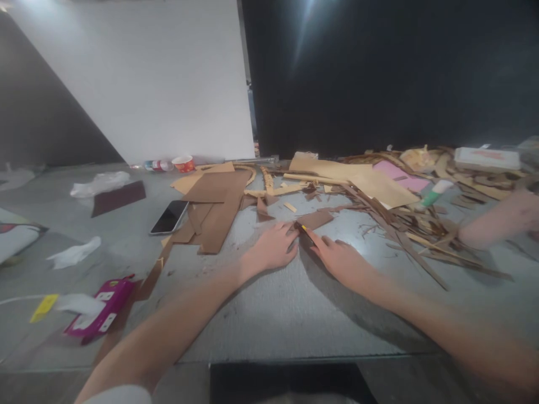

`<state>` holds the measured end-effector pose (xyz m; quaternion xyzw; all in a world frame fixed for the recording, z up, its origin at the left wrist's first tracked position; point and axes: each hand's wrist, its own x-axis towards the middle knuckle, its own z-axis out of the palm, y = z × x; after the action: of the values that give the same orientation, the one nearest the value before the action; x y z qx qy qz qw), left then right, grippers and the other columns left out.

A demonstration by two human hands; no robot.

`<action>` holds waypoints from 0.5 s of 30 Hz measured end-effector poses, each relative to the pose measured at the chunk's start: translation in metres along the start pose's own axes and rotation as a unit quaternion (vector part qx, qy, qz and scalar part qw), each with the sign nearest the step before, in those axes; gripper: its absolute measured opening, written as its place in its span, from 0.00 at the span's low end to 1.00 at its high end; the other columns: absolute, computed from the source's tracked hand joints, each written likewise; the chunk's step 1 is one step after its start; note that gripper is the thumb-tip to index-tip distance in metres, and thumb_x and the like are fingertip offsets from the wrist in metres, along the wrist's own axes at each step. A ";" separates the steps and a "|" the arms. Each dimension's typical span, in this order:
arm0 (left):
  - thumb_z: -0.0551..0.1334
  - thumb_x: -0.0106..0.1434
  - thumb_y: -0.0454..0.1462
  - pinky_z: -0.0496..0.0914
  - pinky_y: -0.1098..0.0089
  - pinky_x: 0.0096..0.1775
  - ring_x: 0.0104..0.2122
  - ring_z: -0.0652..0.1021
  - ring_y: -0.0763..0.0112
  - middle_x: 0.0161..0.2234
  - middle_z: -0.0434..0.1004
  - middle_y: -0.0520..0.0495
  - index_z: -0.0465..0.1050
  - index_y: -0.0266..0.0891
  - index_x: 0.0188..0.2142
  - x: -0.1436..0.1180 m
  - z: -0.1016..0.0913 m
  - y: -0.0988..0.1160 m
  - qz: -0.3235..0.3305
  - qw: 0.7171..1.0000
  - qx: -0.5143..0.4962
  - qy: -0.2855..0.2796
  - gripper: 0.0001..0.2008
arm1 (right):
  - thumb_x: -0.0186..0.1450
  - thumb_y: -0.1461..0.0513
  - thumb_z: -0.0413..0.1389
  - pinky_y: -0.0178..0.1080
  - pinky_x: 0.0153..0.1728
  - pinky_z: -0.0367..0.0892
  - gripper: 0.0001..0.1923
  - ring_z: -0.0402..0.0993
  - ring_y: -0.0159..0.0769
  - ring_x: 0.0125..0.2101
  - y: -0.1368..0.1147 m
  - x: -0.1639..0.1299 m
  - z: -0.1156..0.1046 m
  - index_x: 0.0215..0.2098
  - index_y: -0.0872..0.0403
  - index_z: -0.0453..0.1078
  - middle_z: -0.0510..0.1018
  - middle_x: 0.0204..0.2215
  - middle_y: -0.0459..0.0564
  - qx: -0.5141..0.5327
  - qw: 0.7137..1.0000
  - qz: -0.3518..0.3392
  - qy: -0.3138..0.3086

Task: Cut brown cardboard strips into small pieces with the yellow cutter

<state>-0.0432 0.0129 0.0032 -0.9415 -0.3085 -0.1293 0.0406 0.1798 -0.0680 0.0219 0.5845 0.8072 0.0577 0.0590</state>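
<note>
Both my hands are down on the counter point(269, 314), meeting at a small brown cardboard piece point(315, 219). My left hand point(273, 247) lies flat, fingers spread loosely, pinning the near-left end of the piece, gripping nothing. My right hand point(337, 259) is closed narrow around a dark cutter point(304, 230) with a yellow tip, the tip sitting at the piece's left edge. I can't tell whether the blade is in the cardboard yet. I'd judge this mid-job: plenty is already cut, with big brown sheets point(214, 207) stacked left beside a phone point(169, 216), and a heap of thin strips and offcuts point(404, 224) spread right over tan sheets, a pink sheet point(400, 175) and a glue bottle point(435, 192). The piece under my hands looks uncut along its length, so this trim remains. Another person's arm point(497, 221) rests at the far right, clear of my hands.
</note>
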 end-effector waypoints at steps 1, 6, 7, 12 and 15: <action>0.54 0.78 0.40 0.72 0.51 0.63 0.61 0.75 0.49 0.62 0.76 0.35 0.72 0.36 0.64 0.000 0.000 0.000 0.001 1.000 0.000 0.000 0.20 | 0.85 0.56 0.40 0.43 0.37 0.70 0.32 0.86 0.51 0.40 0.001 0.000 0.001 0.83 0.53 0.44 0.83 0.49 0.63 0.002 1.000 -0.002 0.001; 0.55 0.78 0.39 0.72 0.51 0.63 0.60 0.75 0.50 0.61 0.77 0.35 0.72 0.36 0.64 0.001 -0.001 0.001 0.007 1.000 -0.003 0.005 0.20 | 0.85 0.55 0.41 0.43 0.38 0.69 0.32 0.85 0.49 0.38 0.004 0.004 0.011 0.84 0.51 0.43 0.83 0.48 0.62 0.014 1.000 -0.009 0.019; 0.55 0.78 0.39 0.71 0.51 0.63 0.60 0.75 0.49 0.61 0.77 0.35 0.72 0.35 0.64 0.001 -0.001 0.001 0.008 1.000 -0.005 0.007 0.20 | 0.84 0.55 0.41 0.43 0.38 0.69 0.32 0.84 0.49 0.38 0.005 0.005 0.013 0.84 0.50 0.43 0.83 0.48 0.62 0.017 1.000 -0.010 0.022; 0.56 0.77 0.37 0.71 0.51 0.63 0.61 0.74 0.51 0.59 0.77 0.36 0.74 0.39 0.61 0.003 0.001 0.000 0.001 0.999 -0.036 0.019 0.18 | 0.84 0.57 0.40 0.43 0.36 0.68 0.32 0.83 0.48 0.37 0.008 0.008 0.016 0.84 0.50 0.43 0.82 0.46 0.61 0.033 0.999 -0.007 0.029; 0.57 0.76 0.36 0.72 0.52 0.63 0.62 0.74 0.52 0.59 0.77 0.37 0.75 0.39 0.60 0.004 0.002 -0.001 -0.005 0.998 -0.055 0.019 0.17 | 0.83 0.62 0.40 0.42 0.36 0.67 0.32 0.83 0.47 0.36 0.009 0.009 0.018 0.83 0.51 0.46 0.83 0.45 0.61 0.045 0.998 0.000 0.038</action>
<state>-0.0406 0.0164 0.0020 -0.9382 -0.3044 -0.1644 -0.0059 0.1879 -0.0561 0.0052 0.5843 0.8104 0.0431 0.0021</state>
